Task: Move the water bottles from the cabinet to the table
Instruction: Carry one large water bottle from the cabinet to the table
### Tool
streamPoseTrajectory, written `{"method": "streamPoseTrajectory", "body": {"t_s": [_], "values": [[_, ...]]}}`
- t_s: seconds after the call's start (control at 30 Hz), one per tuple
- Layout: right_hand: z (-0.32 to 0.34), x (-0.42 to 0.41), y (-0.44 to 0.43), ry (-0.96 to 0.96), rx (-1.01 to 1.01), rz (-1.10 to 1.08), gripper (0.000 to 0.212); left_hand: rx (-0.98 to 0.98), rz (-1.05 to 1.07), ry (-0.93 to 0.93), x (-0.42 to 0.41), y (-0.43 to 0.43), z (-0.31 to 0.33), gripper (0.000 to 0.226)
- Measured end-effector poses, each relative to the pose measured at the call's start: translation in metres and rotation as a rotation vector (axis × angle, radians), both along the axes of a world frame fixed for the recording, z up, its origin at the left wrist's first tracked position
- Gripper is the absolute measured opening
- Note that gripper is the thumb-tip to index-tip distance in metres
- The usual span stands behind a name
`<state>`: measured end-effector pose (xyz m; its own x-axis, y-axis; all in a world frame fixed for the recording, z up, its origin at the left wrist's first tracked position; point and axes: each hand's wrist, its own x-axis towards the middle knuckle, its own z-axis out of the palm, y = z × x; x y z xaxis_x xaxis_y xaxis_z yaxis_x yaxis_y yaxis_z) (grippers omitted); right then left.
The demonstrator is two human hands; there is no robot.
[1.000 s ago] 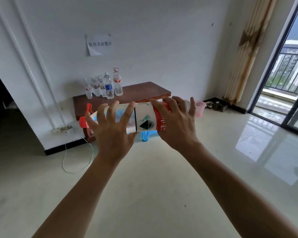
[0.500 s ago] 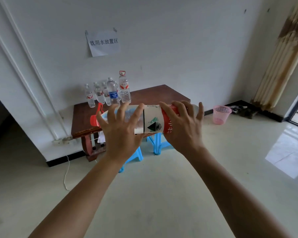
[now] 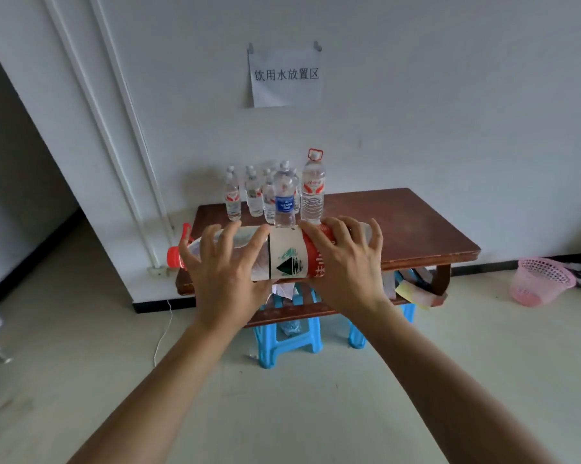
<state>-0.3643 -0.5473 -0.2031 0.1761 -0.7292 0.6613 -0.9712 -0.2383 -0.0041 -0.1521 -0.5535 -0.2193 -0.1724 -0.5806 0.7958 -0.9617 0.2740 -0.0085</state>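
Nearer table [image 3: 399,222] (left hand [image 3: 225,272], right hand [image 3: 342,269] grip bottle [image 3: 285,252]).

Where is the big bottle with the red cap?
In the head view, the big bottle lies sideways in mid-air at centre, cap pointing left. The left hand and right hand hold it in front of the table.

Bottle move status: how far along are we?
Done: several small bottles and a taller red-handled bottle stand at the back left of the table. In hand: left hand and right hand grip a large red-capped bottle sideways in the air, not yet set down. Left: stand it on the table. The cabinet is out of view, so remaining bottles cannot be counted.
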Motion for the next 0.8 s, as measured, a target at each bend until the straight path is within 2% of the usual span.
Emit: {"method": "streamPoseTrajectory", "body": {"t_s": [0.13, 0.33, 0.47, 0.57, 0.8], "values": [[-0.012, 0.045, -0.101, 0.020, 0.076, 0.023, 0.095, 0.055, 0.023, 0.032, 0.044, -0.093, -0.014, 0.084], [-0.025, 0.079, -0.199, 0.012, 0.132, -0.011, 0.091, 0.140, -0.005, 0.014, 0.080, -0.198, -0.025, 0.086], [-0.058, 0.084, -0.261, 0.033, 0.215, -0.027, 0.090, 0.254, -0.048, 0.040, 0.086, -0.261, -0.061, 0.084], [-0.093, 0.086, -0.299, 0.036, 0.322, -0.033, 0.092, 0.377, -0.050, 0.045, 0.087, -0.298, -0.097, 0.088], [-0.180, 0.091, -0.395, 0.038, 0.645, 0.013, 0.092, 0.640, -0.007, -0.075, 0.096, -0.385, -0.164, 0.088]]}}
